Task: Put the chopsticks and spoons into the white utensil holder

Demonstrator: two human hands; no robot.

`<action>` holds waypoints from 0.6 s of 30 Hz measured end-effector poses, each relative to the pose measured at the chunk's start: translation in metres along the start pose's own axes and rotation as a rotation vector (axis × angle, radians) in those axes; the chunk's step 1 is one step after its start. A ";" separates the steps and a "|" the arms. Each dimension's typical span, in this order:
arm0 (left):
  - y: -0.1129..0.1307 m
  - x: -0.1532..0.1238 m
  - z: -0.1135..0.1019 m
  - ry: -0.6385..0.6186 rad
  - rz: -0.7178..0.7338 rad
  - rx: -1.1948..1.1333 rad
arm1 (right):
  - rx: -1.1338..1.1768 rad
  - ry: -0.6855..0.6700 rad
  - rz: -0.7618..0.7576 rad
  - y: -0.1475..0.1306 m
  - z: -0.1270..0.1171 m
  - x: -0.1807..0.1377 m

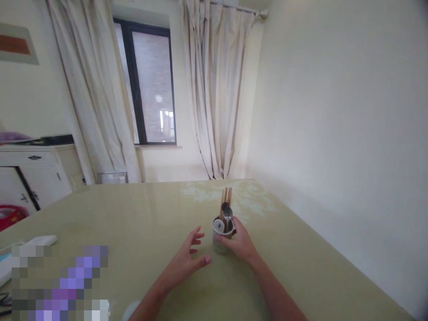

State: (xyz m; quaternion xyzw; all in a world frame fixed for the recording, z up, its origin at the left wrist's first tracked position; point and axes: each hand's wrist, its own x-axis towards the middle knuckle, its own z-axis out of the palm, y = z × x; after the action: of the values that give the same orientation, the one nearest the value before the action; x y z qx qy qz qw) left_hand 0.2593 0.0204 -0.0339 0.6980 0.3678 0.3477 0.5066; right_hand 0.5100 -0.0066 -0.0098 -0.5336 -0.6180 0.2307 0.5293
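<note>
A pale mug (219, 244) stands upright on the table, right of the middle. In it are several wooden chopsticks (229, 195), a metal spoon (228, 213) beside another dark spoon head, and a white spoon (219, 226) with a small dark mark. My right hand (241, 240) is wrapped round the mug's right side, its thumb across the front; the handle is mostly hidden behind the fingers. To the left of the mug, my left hand (190, 256) is held with fingers apart, touching nothing.
The glossy greenish table (133, 223) reaches toward a window (155, 84) and curtains (220, 89). A wall (351, 133) runs along the right edge. At the left lie a white object (40, 240) and a blurred-out patch. A white cabinet (50, 165) stands beyond.
</note>
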 end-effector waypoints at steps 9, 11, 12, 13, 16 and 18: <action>-0.006 0.000 0.016 0.107 0.010 0.098 | -0.088 0.316 0.100 0.039 -0.047 0.032; -0.005 -0.001 0.017 0.120 0.025 0.106 | -0.100 0.366 0.126 0.042 -0.051 0.031; -0.005 -0.001 0.018 0.134 0.036 0.108 | -0.110 0.407 0.127 0.042 -0.052 0.029; -0.004 -0.002 0.019 0.149 0.048 0.111 | -0.124 0.461 0.113 0.039 -0.052 0.026; 0.000 -0.003 0.022 0.171 0.093 0.152 | -0.174 0.657 -0.028 0.020 -0.048 0.014; 0.002 -0.004 0.025 0.146 0.106 0.221 | -0.183 0.688 -0.148 0.001 -0.036 0.003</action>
State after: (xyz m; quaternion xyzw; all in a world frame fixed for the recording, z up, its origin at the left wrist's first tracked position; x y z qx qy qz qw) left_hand 0.2788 0.0053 -0.0380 0.7407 0.4026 0.3812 0.3794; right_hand 0.5435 -0.0140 0.0025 -0.5789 -0.4587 -0.0575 0.6716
